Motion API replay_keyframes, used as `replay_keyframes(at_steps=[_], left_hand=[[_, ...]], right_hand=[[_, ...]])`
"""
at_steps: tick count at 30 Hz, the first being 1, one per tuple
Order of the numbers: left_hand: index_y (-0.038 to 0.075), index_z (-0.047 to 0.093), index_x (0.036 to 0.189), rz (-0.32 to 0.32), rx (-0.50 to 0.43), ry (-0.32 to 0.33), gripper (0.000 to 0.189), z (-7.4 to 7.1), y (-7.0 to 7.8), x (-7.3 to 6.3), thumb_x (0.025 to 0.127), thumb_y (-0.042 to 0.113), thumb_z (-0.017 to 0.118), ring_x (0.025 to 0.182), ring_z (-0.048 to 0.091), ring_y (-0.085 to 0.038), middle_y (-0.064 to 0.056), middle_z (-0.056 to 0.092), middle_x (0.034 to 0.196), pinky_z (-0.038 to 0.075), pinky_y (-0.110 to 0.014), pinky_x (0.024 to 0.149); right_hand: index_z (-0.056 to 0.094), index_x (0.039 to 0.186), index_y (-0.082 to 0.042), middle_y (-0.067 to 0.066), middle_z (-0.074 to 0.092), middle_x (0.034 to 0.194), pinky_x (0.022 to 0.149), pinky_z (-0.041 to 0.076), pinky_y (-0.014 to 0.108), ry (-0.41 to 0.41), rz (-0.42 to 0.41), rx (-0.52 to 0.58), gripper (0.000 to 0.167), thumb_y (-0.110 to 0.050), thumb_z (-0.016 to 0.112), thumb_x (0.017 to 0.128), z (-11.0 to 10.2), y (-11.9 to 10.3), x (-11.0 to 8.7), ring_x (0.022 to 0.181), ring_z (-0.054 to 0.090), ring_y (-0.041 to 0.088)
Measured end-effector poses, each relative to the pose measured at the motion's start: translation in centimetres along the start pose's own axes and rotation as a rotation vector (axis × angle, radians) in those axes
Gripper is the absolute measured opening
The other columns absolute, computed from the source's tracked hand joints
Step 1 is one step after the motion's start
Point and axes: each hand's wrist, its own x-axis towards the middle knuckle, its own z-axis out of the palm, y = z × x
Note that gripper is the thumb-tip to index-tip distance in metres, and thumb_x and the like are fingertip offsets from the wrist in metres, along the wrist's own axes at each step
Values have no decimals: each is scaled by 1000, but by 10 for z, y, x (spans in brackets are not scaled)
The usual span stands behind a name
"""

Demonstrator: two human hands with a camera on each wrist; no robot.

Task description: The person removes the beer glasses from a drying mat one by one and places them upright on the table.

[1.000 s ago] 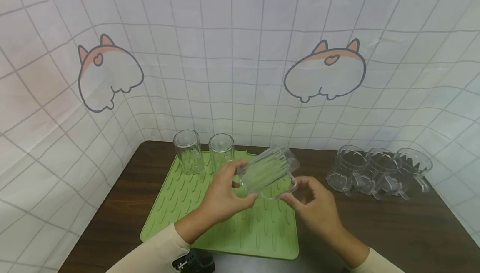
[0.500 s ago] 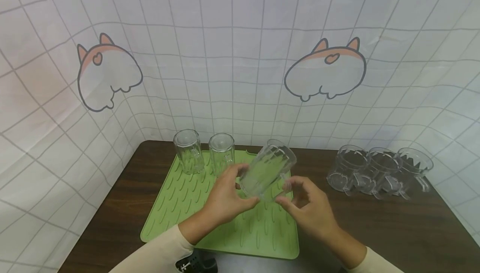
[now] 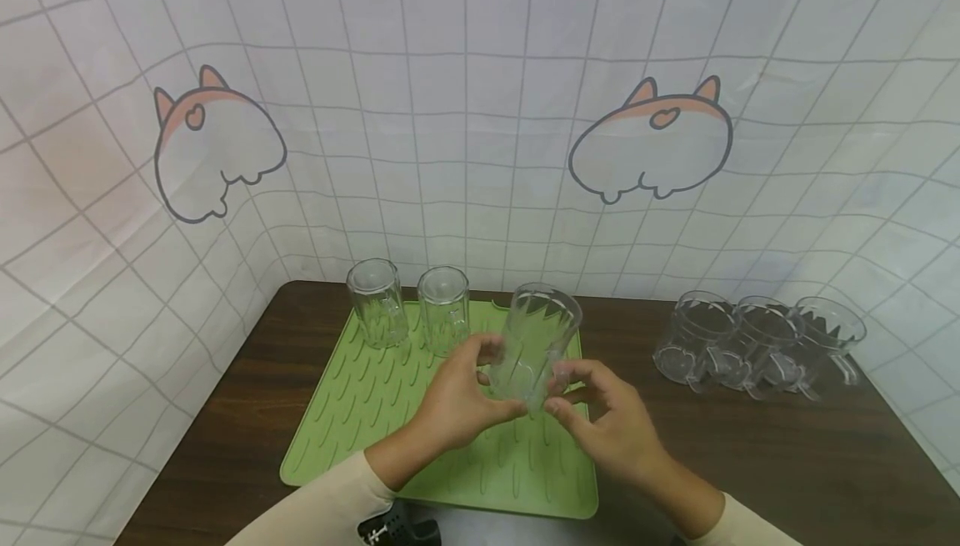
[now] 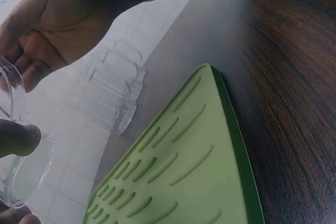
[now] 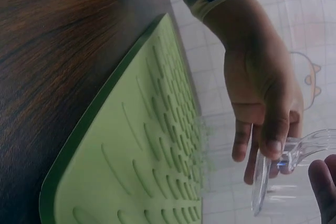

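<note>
A clear ribbed mug (image 3: 538, 338) is held by both hands above the green drying mat (image 3: 352, 421), mouth up and leaning slightly right. My left hand (image 3: 459, 396) grips it low on its left side; in the right wrist view that thumb and the fingers lie either side of the mug's base (image 5: 258, 184). With thumb and fingertips, my right hand (image 3: 613, 421) pinches the handle (image 3: 557, 375). Part of the handle hides behind those fingers. The left wrist view catches the mug's curved handle (image 4: 17, 90) between the two hands.
Two clear mugs (image 3: 377, 304) stand at the mat's back left. At right on the dark wood table (image 3: 750, 463), three clear mugs (image 3: 765, 342) stand in a row, mouths up. Behind hangs a white grid-patterned curtain (image 3: 480, 112).
The mug has turned from leaning far right to nearly upright. My right hand has shifted left with the handle, while the left hand has moved slightly right.
</note>
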Motion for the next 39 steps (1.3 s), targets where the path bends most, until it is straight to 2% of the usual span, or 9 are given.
replay_keyframes(at_steps=[3, 8, 15, 21, 25, 29, 34, 39], left_hand=[[8, 50, 143, -11, -16, -9, 85, 2, -2, 0, 72, 21, 96, 107, 62, -24, -8, 62, 131, 55, -43, 88], [7, 49, 143, -14, -35, -27, 86, 5, -6, 1, 72, 20, 96, 111, 63, -25, -11, 62, 133, 55, -42, 90], [8, 49, 141, -43, -1, -41, 83, 5, -3, -1, 74, 24, 95, 103, 66, -27, -15, 61, 134, 56, -39, 84], [8, 48, 143, -44, 13, -48, 84, 6, -4, -1, 75, 25, 94, 104, 66, -29, -16, 61, 134, 57, -39, 82], [7, 46, 144, -26, 9, -65, 85, 7, -7, 0, 76, 24, 94, 107, 66, -31, -17, 61, 135, 57, -42, 86], [7, 45, 147, -11, -1, -90, 85, 7, -9, -1, 78, 23, 93, 114, 65, -31, -15, 60, 138, 56, -43, 91], [11, 47, 146, 12, 10, -122, 77, 3, -10, -3, 82, 22, 89, 124, 60, -29, -8, 58, 141, 54, -41, 95], [11, 48, 146, 14, 30, -140, 71, -5, -14, -8, 87, 23, 85, 119, 62, -37, -9, 57, 142, 54, -47, 93]], right_hand=[[64, 117, -1, 8, 69, 101, 77, 60, 33, -7, -21, 14, 43, 15, 78, 80, 2, -1, 0, 94, 69, 16], [65, 115, -1, 8, 70, 99, 77, 61, 34, -28, -26, 34, 40, 14, 77, 80, 6, -3, 0, 93, 69, 16], [66, 112, -4, 5, 70, 97, 77, 61, 34, -59, -11, 41, 36, 13, 77, 82, 10, -9, -2, 89, 70, 15], [67, 106, -5, 5, 71, 96, 73, 61, 34, -54, -14, 21, 32, 14, 76, 83, 11, -10, -4, 90, 69, 14], [67, 104, -6, 5, 72, 96, 70, 61, 32, -49, -35, -3, 32, 15, 77, 82, 10, -10, -6, 90, 70, 14], [66, 102, -7, 6, 72, 97, 69, 61, 30, -47, -41, -20, 30, 13, 77, 82, 8, -9, -10, 89, 71, 17], [66, 100, -6, 8, 73, 95, 69, 60, 28, -42, -29, -17, 31, 15, 77, 81, 0, -7, -16, 88, 72, 16], [66, 101, -5, 9, 73, 95, 71, 60, 26, -49, -36, -17, 36, 21, 76, 77, -11, -2, -24, 87, 72, 14]])
